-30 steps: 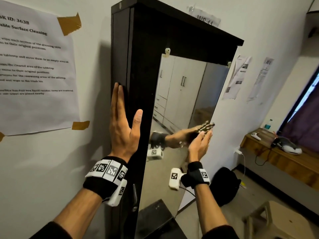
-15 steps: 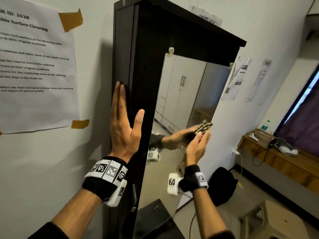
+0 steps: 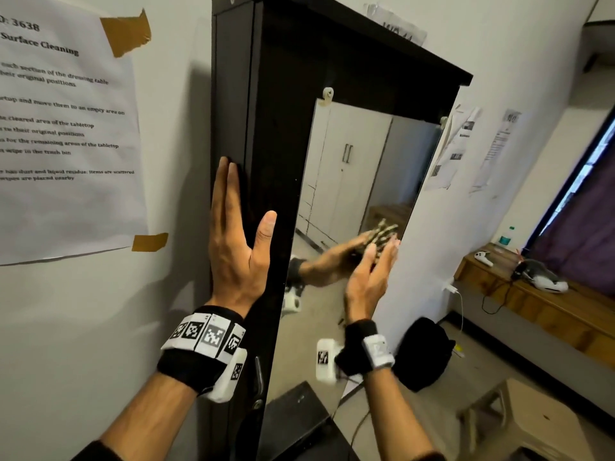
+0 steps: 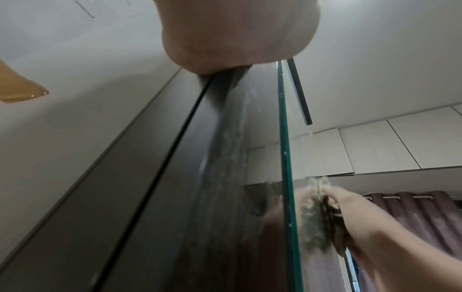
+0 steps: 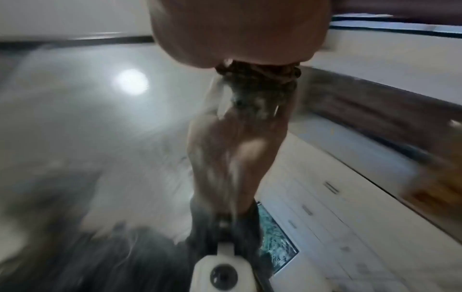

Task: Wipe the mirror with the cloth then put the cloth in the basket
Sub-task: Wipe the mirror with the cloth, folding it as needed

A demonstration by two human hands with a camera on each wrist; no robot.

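Note:
The mirror is mounted on the front of a tall dark cabinet. My right hand presses a patterned brown cloth flat against the glass near the mirror's right edge, fingers straight. In the head view the cloth is mostly hidden behind that hand and shows in the reflection. The left wrist view shows the cloth squeezed between glass and right hand. My left hand lies flat on the cabinet's side edge, fingers straight and thumb spread. No basket is in view.
A taped paper sheet hangs on the wall to the left. A black bag sits on the floor right of the cabinet, with a beige stool nearer me. A wooden ledge with devices runs under the window.
My right hand has slid the cloth slightly down and left on the glass; the right wrist view is blurred by motion. The left hand has stayed on the cabinet edge.

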